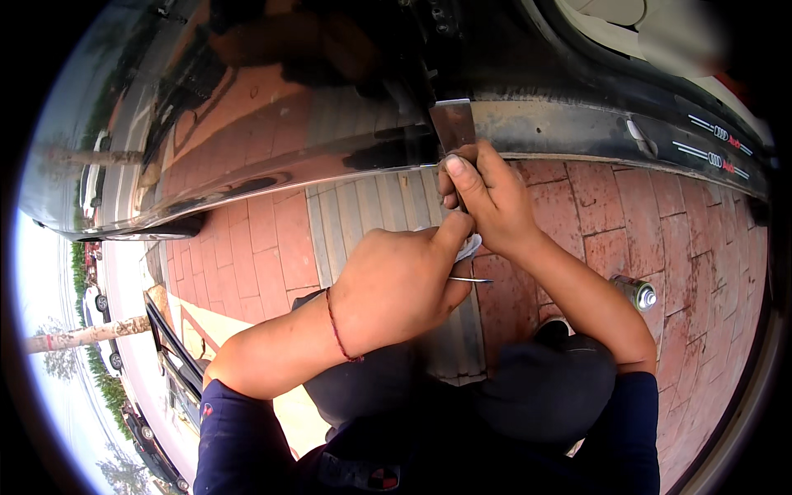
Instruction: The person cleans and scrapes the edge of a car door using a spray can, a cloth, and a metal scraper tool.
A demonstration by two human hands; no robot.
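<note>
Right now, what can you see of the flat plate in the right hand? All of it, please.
The flat plate is thin and roughly four-sided, dark brownish-grey with a metallic-looking sheen and a bright strip along its far edge. The right hand grips its near end between thumb and fingers, hiding that part. It points away from the person, overlapping the dark car sill in view; whether they touch can't be told.
</note>
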